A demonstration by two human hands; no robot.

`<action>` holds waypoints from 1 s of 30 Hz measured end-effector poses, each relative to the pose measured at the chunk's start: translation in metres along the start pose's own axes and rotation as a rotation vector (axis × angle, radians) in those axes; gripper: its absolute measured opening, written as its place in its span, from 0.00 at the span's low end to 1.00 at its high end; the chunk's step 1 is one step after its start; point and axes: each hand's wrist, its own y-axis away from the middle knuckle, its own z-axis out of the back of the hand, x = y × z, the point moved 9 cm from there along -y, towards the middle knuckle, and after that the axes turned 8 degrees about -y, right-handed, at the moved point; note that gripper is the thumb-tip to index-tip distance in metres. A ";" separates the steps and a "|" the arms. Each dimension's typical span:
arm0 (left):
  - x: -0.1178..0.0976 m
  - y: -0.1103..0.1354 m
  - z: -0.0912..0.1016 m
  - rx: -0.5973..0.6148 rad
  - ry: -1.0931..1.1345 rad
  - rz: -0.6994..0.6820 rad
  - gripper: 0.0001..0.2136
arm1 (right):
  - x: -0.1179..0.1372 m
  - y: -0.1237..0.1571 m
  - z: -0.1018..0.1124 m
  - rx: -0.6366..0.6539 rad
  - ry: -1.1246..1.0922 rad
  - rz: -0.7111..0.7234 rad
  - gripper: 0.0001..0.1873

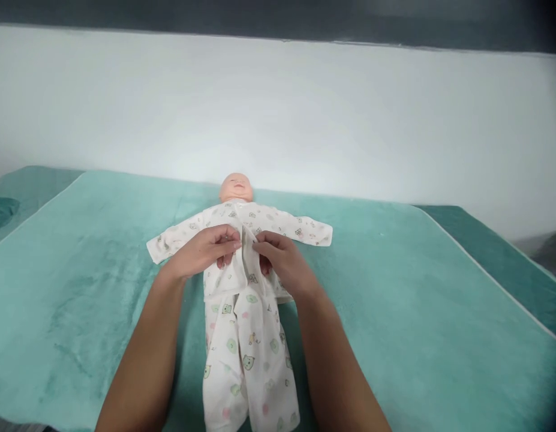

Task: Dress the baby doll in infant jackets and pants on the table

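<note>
A baby doll lies on its back, head away from me, dressed in a white printed shirt and white printed pants. Its sleeves stretch out to both sides. At the chest, my left hand pinches the left front edge of the shirt. Opposite it, my right hand pinches the right front edge. The two edges stand slightly raised, with a narrow gap between them. Whatever fastener lies under my fingertips is too small to make out.
A teal plush cover with pale seams spreads under the doll. Behind it rises a white wall with a dark band along the top. A dark object is partly visible at the far right.
</note>
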 end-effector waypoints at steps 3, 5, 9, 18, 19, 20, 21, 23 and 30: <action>0.001 -0.002 -0.002 -0.010 0.063 0.000 0.13 | -0.002 -0.003 -0.004 0.030 -0.095 0.029 0.14; 0.003 -0.003 -0.005 -0.006 0.114 0.010 0.13 | -0.005 -0.005 -0.009 0.058 -0.086 0.031 0.14; 0.006 -0.006 -0.007 0.007 0.166 0.030 0.13 | -0.006 -0.007 -0.012 0.084 -0.047 0.040 0.15; 0.015 -0.009 -0.006 0.027 0.214 0.045 0.12 | -0.012 -0.009 -0.010 0.115 -0.023 0.014 0.16; 0.015 -0.010 -0.006 0.026 0.218 0.042 0.12 | -0.012 -0.009 -0.010 0.116 -0.017 0.017 0.16; 0.016 -0.010 -0.006 0.025 0.219 0.039 0.12 | -0.012 -0.009 -0.010 0.120 -0.011 0.021 0.16; 0.016 -0.011 -0.006 0.025 0.220 0.036 0.12 | -0.012 -0.009 -0.011 0.124 -0.006 0.025 0.17; 0.016 -0.011 -0.006 0.023 0.221 0.026 0.12 | -0.011 -0.008 -0.012 0.136 -0.002 0.031 0.18; 0.012 -0.011 -0.007 0.020 0.211 0.007 0.14 | -0.008 -0.008 -0.011 0.105 -0.093 0.035 0.17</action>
